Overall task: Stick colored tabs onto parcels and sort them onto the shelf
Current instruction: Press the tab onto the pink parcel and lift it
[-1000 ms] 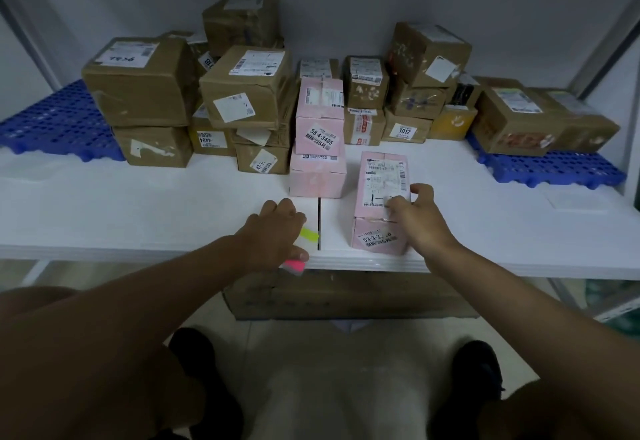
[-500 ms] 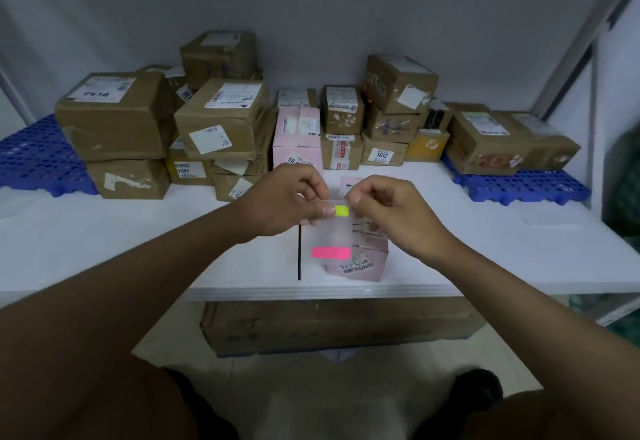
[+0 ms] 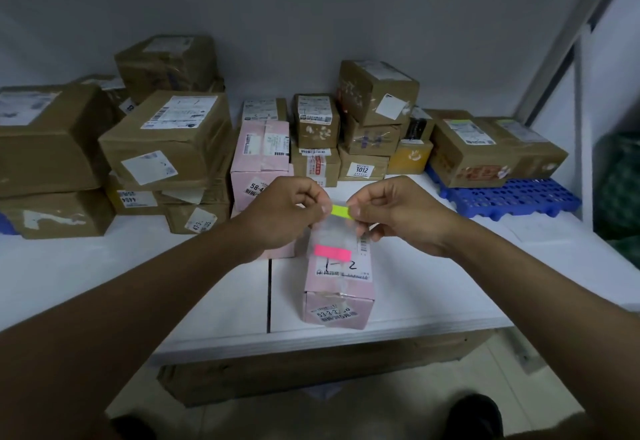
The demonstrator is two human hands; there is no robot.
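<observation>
— Listing item one: what do the hands hold?

— Left hand and right hand, both raised above the desk, fingers curled. Each pinches one end of a yellow-green tab at the top of a clear sheet. A pink tab sits lower on the same sheet.

— Item two, the parcel nearest the front edge?

— One pink parcel, lying lengthwise close to the desk's front edge, just right of the seam in the desktop. Label on top with handwritten marks, second label on the near end. The sheet hangs above its far half; whether they touch cannot be told.

— Item three, stock along the back edge?

— Second pink parcel, behind the left hand, partly hidden by it. Brown cardboard boxes stacked two and three high toward the back-left corner. Smaller brown boxes stacked mid-back, one marked 3012. One yellow box beside them.

— Item four, back-right corner?

— Blue plastic pallet, carrying a large brown box.

— Below the desk?

— One long brown box on the floor, under the front edge.
</observation>
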